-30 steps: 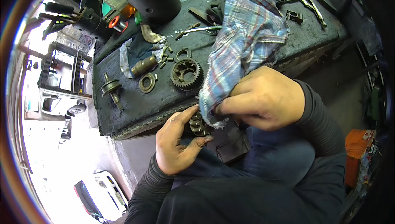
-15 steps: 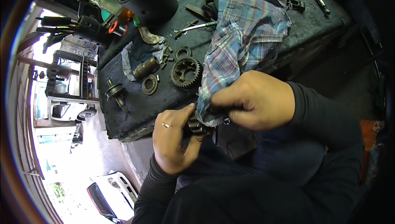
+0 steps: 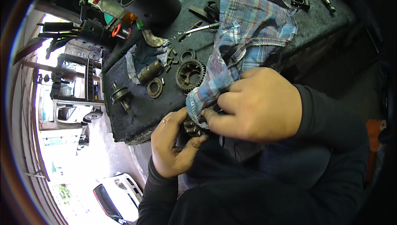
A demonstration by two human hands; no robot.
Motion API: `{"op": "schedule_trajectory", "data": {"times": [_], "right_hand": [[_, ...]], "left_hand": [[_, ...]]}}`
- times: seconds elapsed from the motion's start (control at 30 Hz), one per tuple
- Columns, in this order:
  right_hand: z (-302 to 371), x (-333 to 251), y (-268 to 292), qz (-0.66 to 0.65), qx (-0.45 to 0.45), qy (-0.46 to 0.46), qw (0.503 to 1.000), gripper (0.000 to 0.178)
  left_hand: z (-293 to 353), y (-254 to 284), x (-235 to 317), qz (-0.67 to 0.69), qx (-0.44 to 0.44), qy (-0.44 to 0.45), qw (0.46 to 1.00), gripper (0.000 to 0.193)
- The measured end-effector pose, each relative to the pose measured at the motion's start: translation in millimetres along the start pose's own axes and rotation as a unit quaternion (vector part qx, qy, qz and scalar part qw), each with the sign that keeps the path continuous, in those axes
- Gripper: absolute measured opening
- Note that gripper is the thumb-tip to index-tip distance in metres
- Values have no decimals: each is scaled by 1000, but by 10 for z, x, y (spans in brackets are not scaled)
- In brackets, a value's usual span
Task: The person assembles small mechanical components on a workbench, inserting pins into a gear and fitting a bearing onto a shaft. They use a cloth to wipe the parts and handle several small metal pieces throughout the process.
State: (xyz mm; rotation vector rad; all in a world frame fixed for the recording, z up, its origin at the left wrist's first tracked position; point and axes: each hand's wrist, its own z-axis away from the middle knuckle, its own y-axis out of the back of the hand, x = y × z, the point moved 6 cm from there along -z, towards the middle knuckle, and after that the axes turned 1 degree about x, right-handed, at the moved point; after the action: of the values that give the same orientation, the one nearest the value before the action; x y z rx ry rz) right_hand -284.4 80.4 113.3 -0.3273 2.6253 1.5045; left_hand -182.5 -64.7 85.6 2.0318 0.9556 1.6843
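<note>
In my left hand [image 3: 167,148], fingers and thumb close around a small dark metal gear [image 3: 192,129]. A plaid cloth [image 3: 252,22] in blue, red and white lies over the front of the bench, its lower end reaching down onto this gear. My right hand [image 3: 262,109] pinches that end with curled fingers and presses it against the gear's upper side. Part of the gear is hidden by the cloth and the fingers. Just beyond the cloth, a large toothed ring gear [image 3: 180,80] lies on the bench.
On the dark bench [image 3: 142,119] lie a flanged shaft [image 3: 120,95], a bearing ring [image 3: 155,92], a metal cylinder [image 3: 150,71] and several small pins. A black pot [image 3: 167,5], a plastic bottle [image 3: 109,6] and a red spool [image 3: 121,31] stand farther back. A white car [image 3: 120,198] is outside at left.
My right hand has moved left, closer to my left hand, drawing the cloth's end left across the gear. The left hand keeps its hold. The whole view has shifted slightly.
</note>
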Motion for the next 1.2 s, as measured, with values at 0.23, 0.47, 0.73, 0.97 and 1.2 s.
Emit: {"op": "schedule_trajectory", "data": {"times": [0.23, 0.47, 0.73, 0.97, 1.2], "right_hand": [[42, -210, -2, 125, 136, 134, 974, 15], [20, 147, -196, -369, -42, -102, 923, 24], [148, 277, -599, -778, -79, -358, 510, 11], [175, 365, -643, -779, -17, -393, 488, 16], [244, 461, -366, -746, 40, -334, 575, 16]], "left_hand": [[63, -32, -76, 299, -162, 186, 922, 67], [-47, 120, 132, -39, -118, -68, 990, 58], [-24, 0, 273, -261, 91, -261, 925, 54], [-24, 0, 74, -196, 95, -195, 956, 56], [156, 81, -201, 252, 127, 91, 955, 69]]}}
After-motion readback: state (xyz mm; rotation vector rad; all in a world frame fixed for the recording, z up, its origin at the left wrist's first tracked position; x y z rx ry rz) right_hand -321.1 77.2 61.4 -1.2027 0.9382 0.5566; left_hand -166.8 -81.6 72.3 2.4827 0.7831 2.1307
